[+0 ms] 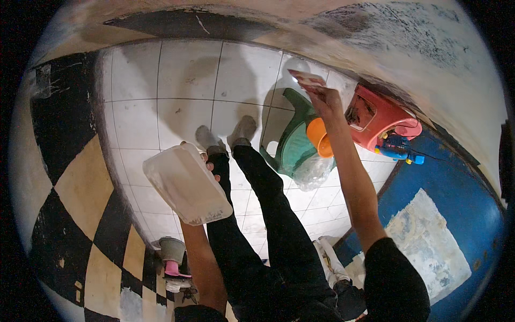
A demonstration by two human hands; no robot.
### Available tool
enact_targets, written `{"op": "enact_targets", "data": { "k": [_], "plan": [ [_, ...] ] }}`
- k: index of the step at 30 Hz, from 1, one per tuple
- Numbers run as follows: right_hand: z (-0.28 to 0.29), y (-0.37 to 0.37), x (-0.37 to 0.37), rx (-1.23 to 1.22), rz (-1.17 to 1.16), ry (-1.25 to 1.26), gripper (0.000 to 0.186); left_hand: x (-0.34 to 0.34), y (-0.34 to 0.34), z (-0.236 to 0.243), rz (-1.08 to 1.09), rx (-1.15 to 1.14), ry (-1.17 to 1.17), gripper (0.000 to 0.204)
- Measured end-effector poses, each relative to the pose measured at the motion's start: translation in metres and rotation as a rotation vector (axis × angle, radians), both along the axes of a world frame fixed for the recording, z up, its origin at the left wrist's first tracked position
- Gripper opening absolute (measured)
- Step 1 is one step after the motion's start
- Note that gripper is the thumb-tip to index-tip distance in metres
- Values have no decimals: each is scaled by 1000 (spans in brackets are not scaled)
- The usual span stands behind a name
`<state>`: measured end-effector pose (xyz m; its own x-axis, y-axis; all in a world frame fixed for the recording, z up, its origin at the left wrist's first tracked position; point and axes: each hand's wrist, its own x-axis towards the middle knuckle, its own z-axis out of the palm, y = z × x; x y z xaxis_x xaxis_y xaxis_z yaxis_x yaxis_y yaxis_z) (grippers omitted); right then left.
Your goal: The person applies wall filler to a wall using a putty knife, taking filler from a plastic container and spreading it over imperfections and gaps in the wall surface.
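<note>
My left hand [210, 165] grips a rectangular, translucent whitish plastic container [188, 185] by its far side. The container is tilted over my legs, with a mottled band along its near end. Stretched forward and to the right, my right hand [319, 95] is open, its fingers extended and pale patches showing on them. It seems to hold nothing. Below it in the picture stand a green plastic stool [292, 137], an orange cup [319, 137] and a crumpled clear plastic bag [313, 173]. Whether that hand touches anything, I cannot tell.
A red plastic stool [374, 124] stands right, with a blue and yellow object [398, 148] at its edge. Beyond lies a blue surface [424, 177] with a whitish patch. Checkered wall [86, 209] runs left. A grey bucket [172, 249] and pink item [172, 268] are behind-left.
</note>
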<state>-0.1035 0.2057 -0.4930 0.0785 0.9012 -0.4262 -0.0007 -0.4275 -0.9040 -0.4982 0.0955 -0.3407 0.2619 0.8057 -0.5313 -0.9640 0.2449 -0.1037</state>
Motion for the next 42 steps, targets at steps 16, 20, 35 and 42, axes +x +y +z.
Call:
{"op": "enact_targets", "data": {
  "k": [16,20,35,42],
  "plan": [
    [42,54,-90,-274,-590,722,28,-9,-8,6,28,-51,58,71],
    [-89,61,-54,-48,165,268,36,-6,-4,10,45,-3,29,71],
    [-228,112,-9,-50,-400,699,38,-11,-30,-48,61,-102,91,65],
    [-176,102,-11,230,-124,110,25,14,-11,-34,-14,-153,112,63]
  ]
}}
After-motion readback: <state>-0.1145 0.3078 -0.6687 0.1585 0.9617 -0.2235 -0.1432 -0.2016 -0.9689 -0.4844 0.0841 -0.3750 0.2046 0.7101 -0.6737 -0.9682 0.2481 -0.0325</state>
